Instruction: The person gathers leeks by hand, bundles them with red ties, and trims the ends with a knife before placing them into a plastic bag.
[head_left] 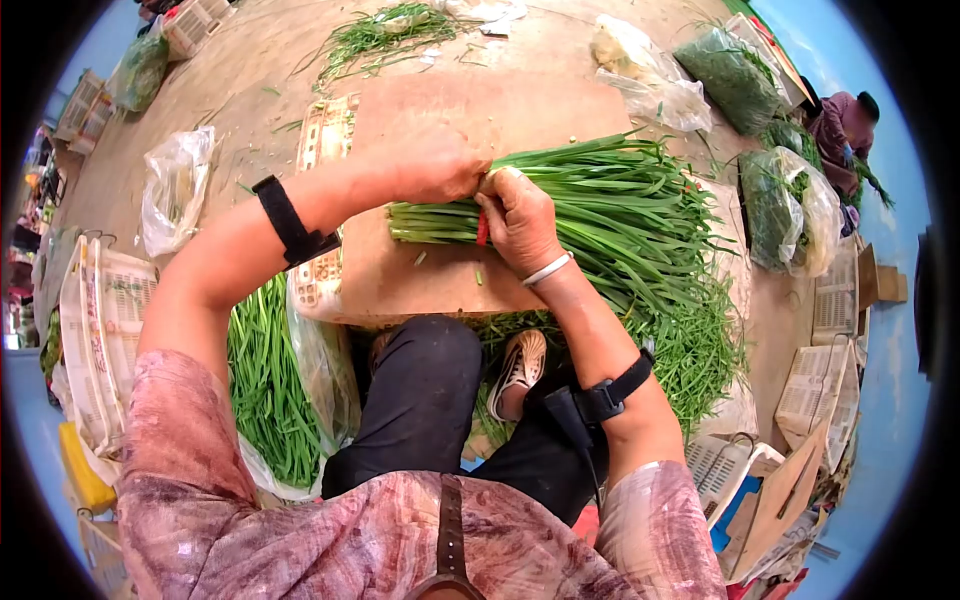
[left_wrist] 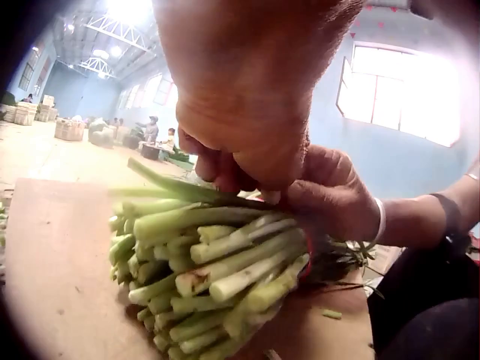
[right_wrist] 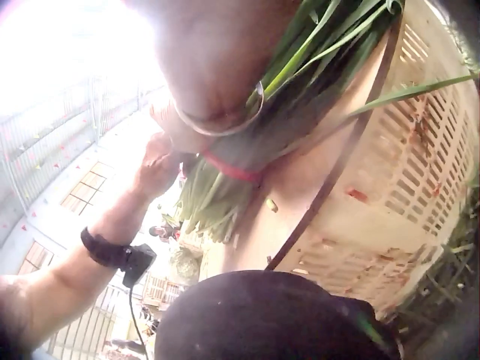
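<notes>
A thick bunch of long green chives [head_left: 610, 195] lies across a board, its pale cut stems [left_wrist: 217, 270] pointing left and leaves fanning right. A red band [head_left: 483, 227] circles the stems. My left hand [head_left: 440, 168] is on top of the bunch with curled fingers, pinching at the band; its fingertips are partly hidden in the head view. Against it, my right hand [head_left: 522, 222], with a white bangle at the wrist, pinches the band between thumb and forefinger. In the left wrist view both hands meet over the stems.
The board [head_left: 400, 280] rests on an upturned plastic crate [head_left: 318, 290] before my knees. Loose greens [head_left: 265, 380] fill a bag at left, and more greens [head_left: 695, 365] lie at right. Bagged greens [head_left: 735, 80] and crates [head_left: 100, 330] stand around; another person [head_left: 845, 135] bends at far right.
</notes>
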